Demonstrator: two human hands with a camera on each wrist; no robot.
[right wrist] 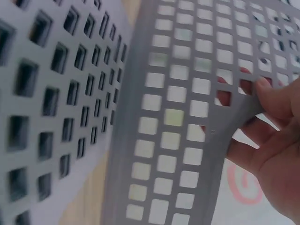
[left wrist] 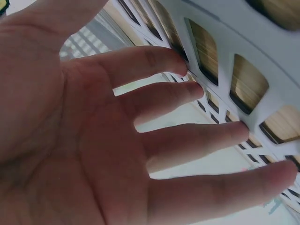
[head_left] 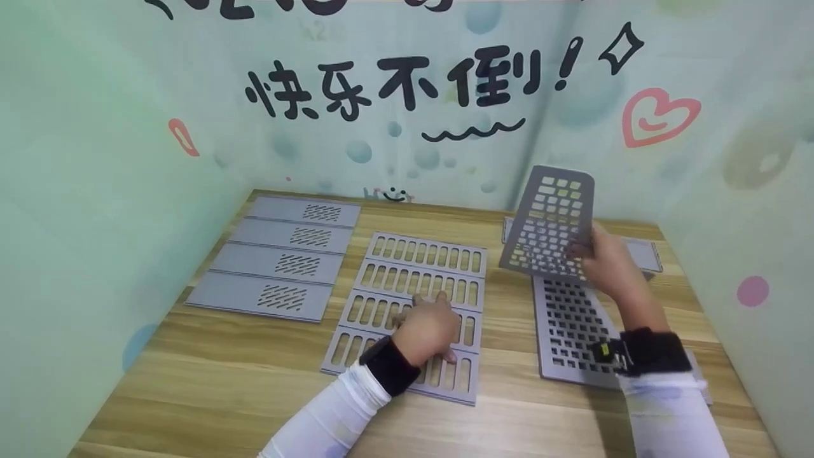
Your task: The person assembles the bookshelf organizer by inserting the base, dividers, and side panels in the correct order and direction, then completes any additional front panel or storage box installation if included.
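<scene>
In the head view, my right hand (head_left: 613, 261) holds up a grey panel with square holes (head_left: 525, 222), tilted above the table. The right wrist view shows thumb and fingers pinching that panel (right wrist: 213, 133) by its curved edge, with fingers visible through the holes. Below it lies more square-holed grey sheet (head_left: 542, 331), partly covered by my right forearm. My left hand (head_left: 429, 324) rests over a group of grey panels with long rounded slots (head_left: 420, 267). Its fingers are spread, fingertips right at the slotted surface (left wrist: 225, 70) in the left wrist view.
Left on the wooden table (head_left: 267, 375) lie several grey panels with diagonal slits (head_left: 241, 270), set in a column. A pale flat panel (head_left: 642, 254) shows behind my right hand. Printed cloth walls (head_left: 394, 152) enclose the table at the back and sides.
</scene>
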